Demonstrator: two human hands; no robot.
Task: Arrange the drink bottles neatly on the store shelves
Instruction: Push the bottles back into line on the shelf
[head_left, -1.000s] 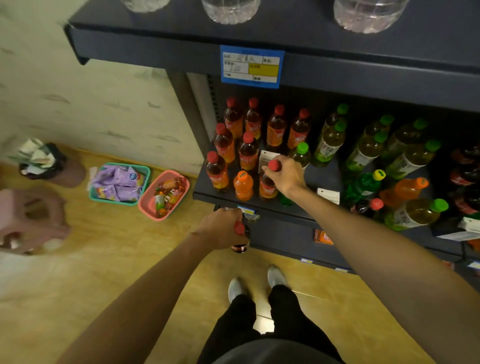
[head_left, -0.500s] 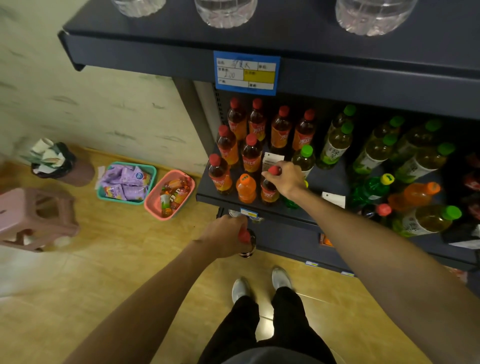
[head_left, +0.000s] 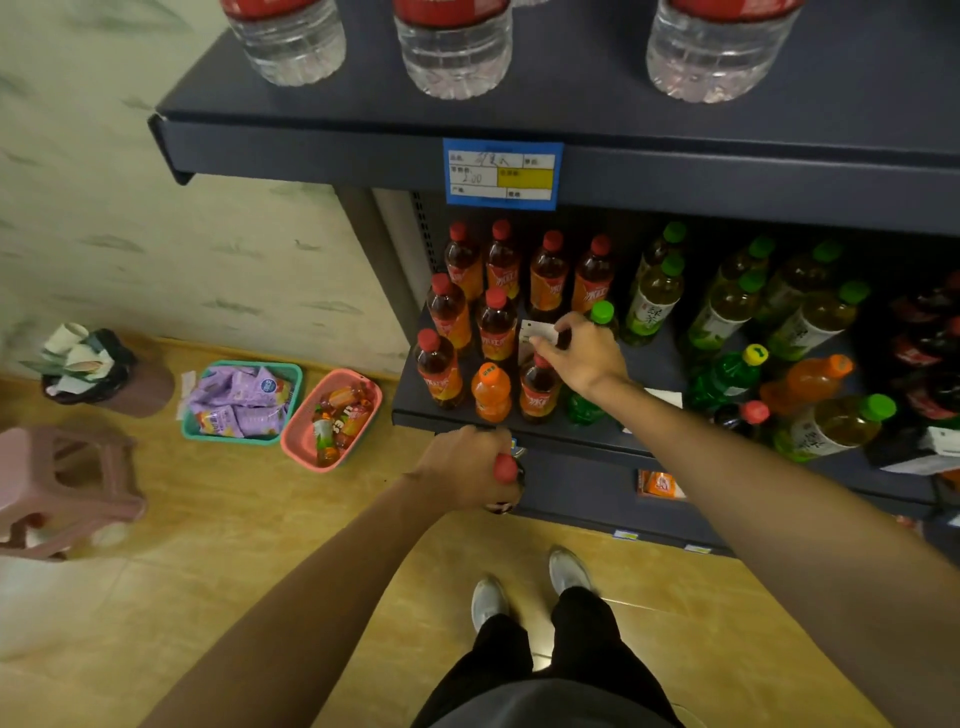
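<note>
Red-capped iced tea bottles (head_left: 496, 325) stand in rows at the left of the dark middle shelf (head_left: 410, 413). An orange bottle (head_left: 491, 393) and one more iced tea bottle (head_left: 537, 397) stand at the front edge. My right hand (head_left: 584, 356) reaches just above that front bottle and pinches a white card (head_left: 535, 332). My left hand (head_left: 465, 467) hangs below the shelf edge, closed around a dark red-capped bottle (head_left: 505, 467) whose body is mostly hidden. Green-capped tea bottles (head_left: 654, 299) lean in disorder to the right.
Large water bottles (head_left: 454, 52) stand on the upper shelf above a blue price tag (head_left: 503, 174). On the floor at left are a teal basket (head_left: 241, 400), a pink basket (head_left: 332, 421), a pink stool (head_left: 62, 483) and a bin (head_left: 91, 369). My feet (head_left: 530, 587) are near the shelf base.
My right hand has come off the front iced tea bottle's red cap and moved up to the white card behind it. My left hand still holds its bottle below the shelf edge.
</note>
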